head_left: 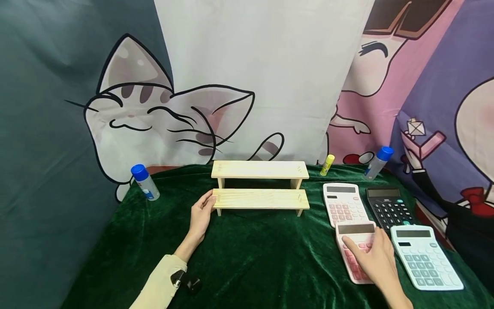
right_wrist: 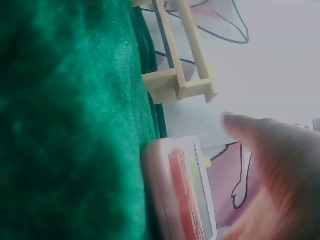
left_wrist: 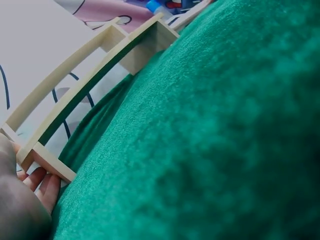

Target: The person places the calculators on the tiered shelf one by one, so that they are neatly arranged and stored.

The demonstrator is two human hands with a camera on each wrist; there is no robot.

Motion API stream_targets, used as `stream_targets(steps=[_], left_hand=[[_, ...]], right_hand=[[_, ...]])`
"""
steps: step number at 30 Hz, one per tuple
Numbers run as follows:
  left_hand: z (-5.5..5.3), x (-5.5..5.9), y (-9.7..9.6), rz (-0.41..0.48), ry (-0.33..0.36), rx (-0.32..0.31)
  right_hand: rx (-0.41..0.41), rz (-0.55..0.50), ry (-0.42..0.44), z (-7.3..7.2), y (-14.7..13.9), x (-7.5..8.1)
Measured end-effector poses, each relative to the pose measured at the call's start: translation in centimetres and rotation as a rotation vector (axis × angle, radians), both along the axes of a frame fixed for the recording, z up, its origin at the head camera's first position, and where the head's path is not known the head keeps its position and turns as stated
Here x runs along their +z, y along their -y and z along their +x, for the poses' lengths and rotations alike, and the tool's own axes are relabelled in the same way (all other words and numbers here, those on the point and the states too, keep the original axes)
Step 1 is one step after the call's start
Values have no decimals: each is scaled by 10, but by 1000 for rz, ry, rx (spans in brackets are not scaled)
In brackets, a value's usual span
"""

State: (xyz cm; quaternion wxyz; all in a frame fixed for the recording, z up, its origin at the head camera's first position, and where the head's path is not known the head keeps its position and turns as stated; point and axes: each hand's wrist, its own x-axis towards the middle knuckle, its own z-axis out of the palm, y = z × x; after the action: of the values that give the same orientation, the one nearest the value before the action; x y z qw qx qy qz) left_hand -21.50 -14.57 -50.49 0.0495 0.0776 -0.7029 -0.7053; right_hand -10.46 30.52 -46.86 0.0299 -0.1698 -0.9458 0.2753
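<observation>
A two-tier wooden shelf stand [head_left: 260, 198] rests on the green cloth. My left hand [head_left: 202, 214] holds the left end of its lower tier, and the left wrist view shows curled fingers [left_wrist: 46, 187] against the end panel. On the right lies a pink calculator [head_left: 356, 257] with a dark display. Over its right side hovers my right hand [head_left: 376, 257], thumb and fingers spread apart. In the right wrist view the thumb [right_wrist: 245, 127] stands off the calculator's face, while the other fingers are partly out of frame.
Beyond the pink calculator lie a white-and-pink calculator [head_left: 341, 199] and a black one [head_left: 390, 208]; a pale blue calculator [head_left: 426, 257] is to its right. Blue-capped bottles [head_left: 148, 186] stand at both sides. A yellow glue stick [head_left: 327, 165] stands near the back, before a cartoon curtain [head_left: 270, 77].
</observation>
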Motion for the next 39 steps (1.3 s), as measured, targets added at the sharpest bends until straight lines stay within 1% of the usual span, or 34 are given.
stream_targets(steps=[5, 8, 11, 14, 19, 21, 23, 29, 32, 34, 39], left_hand=[[0, -1, -2, -10, -8, 5], [0, -1, -2, -27, 5, 0], [1, 1, 0, -26, 22, -7], [4, 9, 0, -18, 38, -12], [14, 29, -4, -53, 48, -17], [17, 34, -5, -62, 48, -16], [19, 37, -6, -69, 43, -16], [17, 36, -7, -66, 9, -27], [16, 35, -7, -55, 18, -22], [14, 32, -6, -60, 22, -18], [4, 13, -3, -52, 21, -15]], right_hand=[[33, 120, 74, 2, -8, -8], [51, 158, 108, 2, -9, -9], [76, 182, 135, 2, -9, -9], [84, 190, 167, 0, -7, -8], [77, 162, 233, -1, -4, -4], [69, 146, 240, 0, -2, -3], [56, 136, 233, 0, -1, -1], [40, 157, 149, 0, 3, 3], [47, 167, 120, -3, 5, 8], [63, 170, 104, -6, 7, 13], [128, 165, 39, -12, 14, 23]])
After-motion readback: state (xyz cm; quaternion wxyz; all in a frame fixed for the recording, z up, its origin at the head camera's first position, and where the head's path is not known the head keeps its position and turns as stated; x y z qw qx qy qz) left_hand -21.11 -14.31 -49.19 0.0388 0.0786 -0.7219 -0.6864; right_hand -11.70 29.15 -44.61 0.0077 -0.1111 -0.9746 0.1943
